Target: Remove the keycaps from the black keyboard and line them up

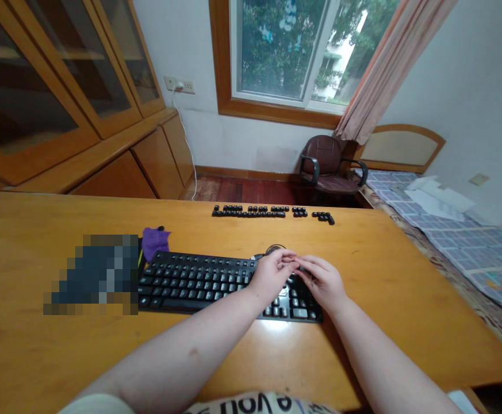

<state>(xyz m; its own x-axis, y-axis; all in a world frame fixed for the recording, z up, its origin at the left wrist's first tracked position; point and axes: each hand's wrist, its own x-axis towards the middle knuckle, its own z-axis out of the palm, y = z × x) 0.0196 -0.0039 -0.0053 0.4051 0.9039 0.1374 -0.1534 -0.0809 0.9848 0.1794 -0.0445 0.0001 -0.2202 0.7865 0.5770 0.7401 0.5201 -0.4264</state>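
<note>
A black keyboard lies on the wooden desk in front of me. Its top row shows small bare key seats, while the lower rows carry keycaps. Over its right part, my left hand and my right hand meet with fingertips pinched together. Whatever sits between those fingertips is hidden or too small to make out. Behind my left hand is a coiled black cable. Toward the far edge of the desk, loose black keycaps stand in rows, split into several groups.
Left of the keyboard lie a purple cloth and a blurred-out dark item. Past the wooden desk are a brown armchair and a bed at the right. A glass-fronted cabinet lines the left wall.
</note>
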